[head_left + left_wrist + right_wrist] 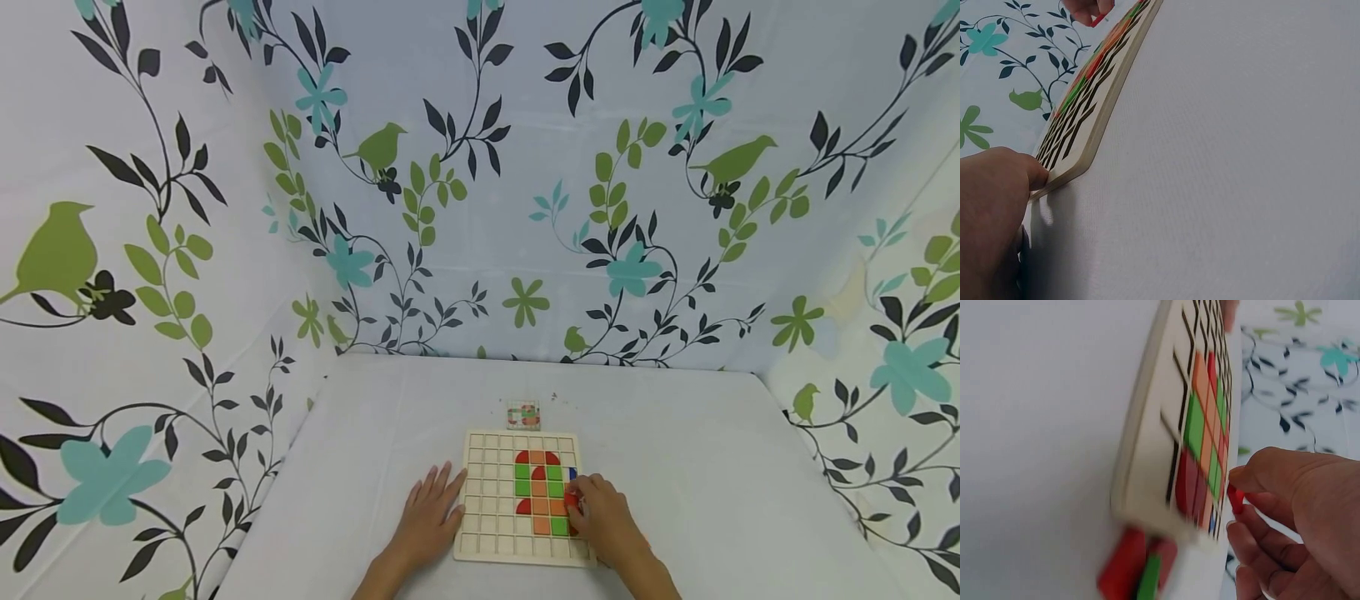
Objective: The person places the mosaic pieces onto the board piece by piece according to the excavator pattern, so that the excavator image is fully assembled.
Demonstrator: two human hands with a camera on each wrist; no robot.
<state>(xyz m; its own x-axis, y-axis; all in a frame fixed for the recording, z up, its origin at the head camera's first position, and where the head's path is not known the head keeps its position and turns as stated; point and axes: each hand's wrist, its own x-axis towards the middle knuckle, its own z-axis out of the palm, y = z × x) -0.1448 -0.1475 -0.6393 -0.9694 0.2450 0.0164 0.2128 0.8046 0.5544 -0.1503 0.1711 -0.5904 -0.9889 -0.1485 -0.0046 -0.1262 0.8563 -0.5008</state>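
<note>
Red piece (1235, 499): one, pinched by thumb and fingers of your right hand (607, 517), over the right side of the board (480, 527); likely light, stiff, smooth; best held by its edges. Board: pale, gridded, part-filled, probably rigid; steady it at the rim, where your left hand (427, 518) touches, fingers extended, gripping nothing.

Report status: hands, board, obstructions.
Left hand touching edge of board; right hand pinching red piece. Board partly filled. No blockage visible; loose red and green pieces beside its corner.
</note>
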